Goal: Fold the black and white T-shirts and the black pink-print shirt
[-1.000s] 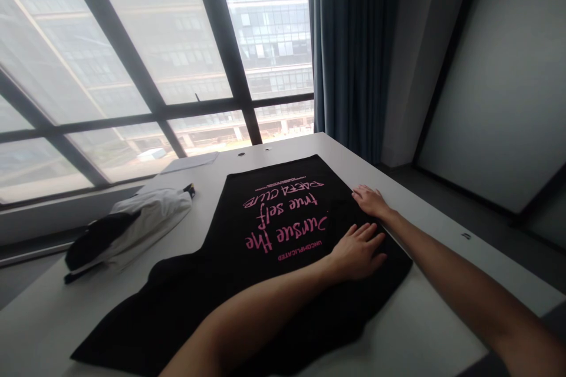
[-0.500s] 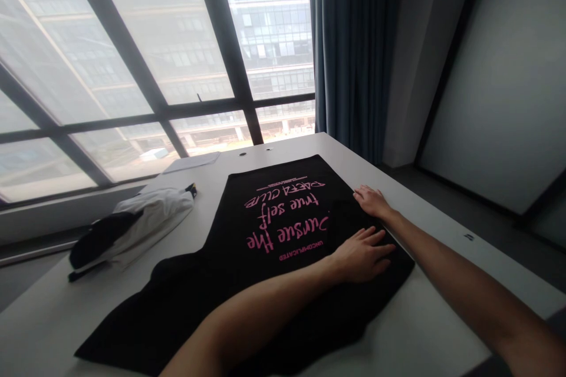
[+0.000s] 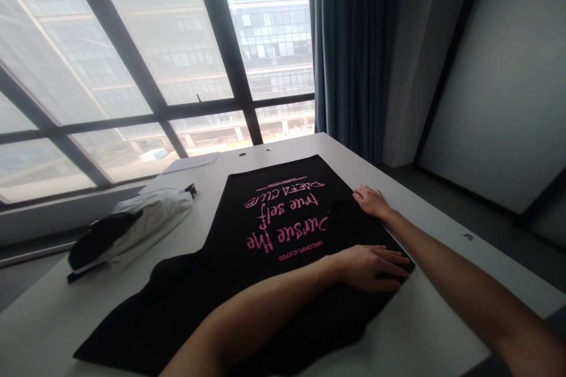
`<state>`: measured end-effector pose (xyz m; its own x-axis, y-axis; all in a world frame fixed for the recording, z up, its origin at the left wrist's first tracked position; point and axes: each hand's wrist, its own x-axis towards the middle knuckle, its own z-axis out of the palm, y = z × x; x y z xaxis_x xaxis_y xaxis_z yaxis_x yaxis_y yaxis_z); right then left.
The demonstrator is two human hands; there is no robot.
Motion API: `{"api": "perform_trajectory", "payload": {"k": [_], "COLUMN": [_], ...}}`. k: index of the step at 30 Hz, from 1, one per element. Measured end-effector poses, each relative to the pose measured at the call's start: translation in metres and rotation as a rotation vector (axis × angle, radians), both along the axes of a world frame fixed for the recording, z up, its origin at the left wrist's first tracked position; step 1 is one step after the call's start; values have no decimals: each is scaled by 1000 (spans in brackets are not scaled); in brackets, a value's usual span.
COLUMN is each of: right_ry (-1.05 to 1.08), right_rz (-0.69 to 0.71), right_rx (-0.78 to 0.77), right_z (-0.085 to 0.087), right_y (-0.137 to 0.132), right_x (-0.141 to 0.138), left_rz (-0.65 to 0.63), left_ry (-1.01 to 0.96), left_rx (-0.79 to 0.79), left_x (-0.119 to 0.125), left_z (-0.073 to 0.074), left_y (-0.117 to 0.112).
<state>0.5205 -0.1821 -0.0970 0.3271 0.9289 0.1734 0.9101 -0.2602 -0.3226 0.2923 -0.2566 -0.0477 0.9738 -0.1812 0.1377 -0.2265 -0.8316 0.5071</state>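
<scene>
A black T-shirt with pink lettering lies on the white table, its print upside down to me. Its right side is folded inward, and black cloth covers the edge of some letters. My left hand reaches across the shirt and rests at its right corner, fingers stretched out towards the edge. Farther up the same folded edge, my right hand lies flat with its fingertips on the cloth. The left sleeve spreads out towards the lower left, partly behind my left forearm.
A crumpled white and black garment lies on the left of the white table. Papers are at the far edge, by the windows. A blue curtain hangs behind the table.
My left hand has slid right and towards me, from the folded part to the shirt's right corner. The right hand and the shirt look unchanged.
</scene>
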Motion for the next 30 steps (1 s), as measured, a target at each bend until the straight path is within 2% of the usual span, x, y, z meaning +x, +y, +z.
{"api": "perform_trajectory", "payload": {"k": [7, 20, 25, 30], "right_ry": [-11, -13, -16, -15], "right_rz": [-6, -4, -2, -2], "right_rx": [-6, -6, -3, -5], "right_z": [-1, -5, -7, -7], "right_y": [1, 4, 4, 5], "right_x": [1, 4, 5, 6], "left_rz": [-145, -78, -57, -93], "left_ry": [-150, -341, -278, -193], "left_rx": [-43, -5, 31, 28], "left_x": [9, 13, 13, 12], "left_z": [-12, -18, -20, -17], "left_y": [4, 7, 6, 5]}}
